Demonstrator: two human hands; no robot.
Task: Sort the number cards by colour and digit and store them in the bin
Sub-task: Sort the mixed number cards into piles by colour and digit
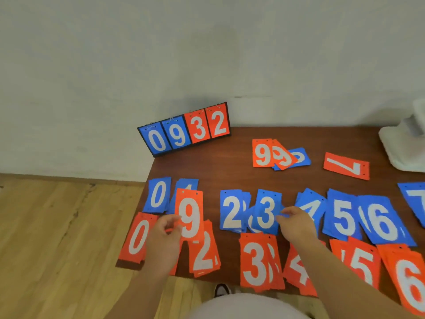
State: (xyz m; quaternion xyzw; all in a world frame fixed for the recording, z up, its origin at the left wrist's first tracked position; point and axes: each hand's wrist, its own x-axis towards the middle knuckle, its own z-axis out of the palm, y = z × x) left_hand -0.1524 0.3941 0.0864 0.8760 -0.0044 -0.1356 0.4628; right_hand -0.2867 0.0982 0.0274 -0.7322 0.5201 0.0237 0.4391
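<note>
Red, the 9 card [189, 215] is pinched by the left hand [164, 236] above the piles [203, 256] near the left edge of the desk [241, 143]. The right hand [296, 223], curled, seems to pinch the blue 3 card [266, 212] by its right side mid-desk. A scoreboard [186, 130] stands at the back-left corner.

Dark wooden table [241, 139], blue and red number cards [232, 211] in rows, scoreboard [184, 132] at its corner

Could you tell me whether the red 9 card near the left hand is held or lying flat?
Held: the left hand pinches the red 9 card by its edge, overlapping the red 2 pile.
</note>
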